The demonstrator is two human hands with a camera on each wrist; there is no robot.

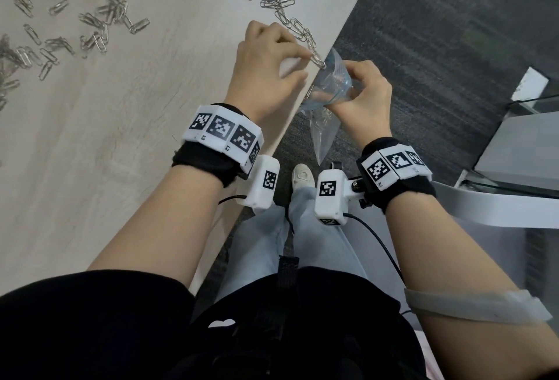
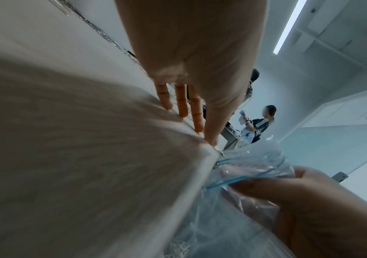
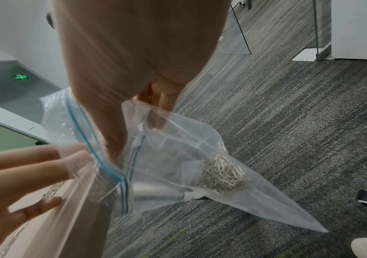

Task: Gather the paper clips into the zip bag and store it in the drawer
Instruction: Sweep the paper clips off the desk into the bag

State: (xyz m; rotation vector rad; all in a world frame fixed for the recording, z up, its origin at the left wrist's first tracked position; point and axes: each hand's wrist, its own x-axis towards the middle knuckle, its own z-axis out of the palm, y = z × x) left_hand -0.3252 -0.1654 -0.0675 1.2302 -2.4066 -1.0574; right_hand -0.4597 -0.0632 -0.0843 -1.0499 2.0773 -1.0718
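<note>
Silver wire paper clips (image 1: 90, 25) litter the pale wood-grain counter (image 1: 127, 125) above grey carpet (image 1: 438, 31). Right hand (image 1: 363, 101) pinches the clear blue-zip plastic bag (image 3: 178, 157); left hand (image 1: 266, 68), its grip flat, pushes clips.

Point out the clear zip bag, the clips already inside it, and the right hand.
Clear plastic zip bag (image 3: 255, 188): right wrist view, side wall.
Silver paper clips inside (image 3: 222, 176): right wrist view, heap's middle.
Right hand (image 1: 367, 98): head view, its back.

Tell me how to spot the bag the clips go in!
Follow the wooden table to its edge. There the right hand holds a clear zip bag open, hanging over the carpet. It alone has a blue zip strip and clips piled inside.
</note>
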